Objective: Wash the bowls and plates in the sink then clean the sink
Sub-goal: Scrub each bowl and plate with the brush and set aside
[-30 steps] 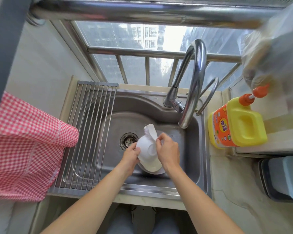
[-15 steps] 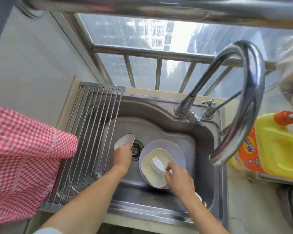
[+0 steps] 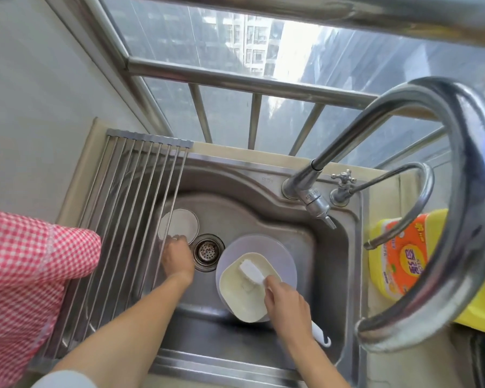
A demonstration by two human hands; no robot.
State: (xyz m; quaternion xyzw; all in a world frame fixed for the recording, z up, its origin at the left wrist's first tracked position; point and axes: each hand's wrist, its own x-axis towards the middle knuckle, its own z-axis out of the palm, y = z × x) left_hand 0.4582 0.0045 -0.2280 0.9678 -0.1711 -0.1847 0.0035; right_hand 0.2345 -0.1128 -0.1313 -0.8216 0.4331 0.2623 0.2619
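The left hand (image 3: 178, 257) grips the small bowl (image 3: 179, 226) under the rack (image 3: 140, 208), parking it beside the drain (image 3: 207, 252). The right hand (image 3: 287, 303) clasps the brush (image 3: 251, 271), bristles on the cream dish (image 3: 248, 287) atop the plate (image 3: 263, 245) in the sink (image 3: 263, 197). A second ago both hands scrubbed the bowl; half a second ago it was nearer the drain.

We lose the small bowl's (image 3: 178, 226) left edge behind rack bars (image 3: 140, 208); the detergent jug (image 3: 403, 256) runs off frame right.
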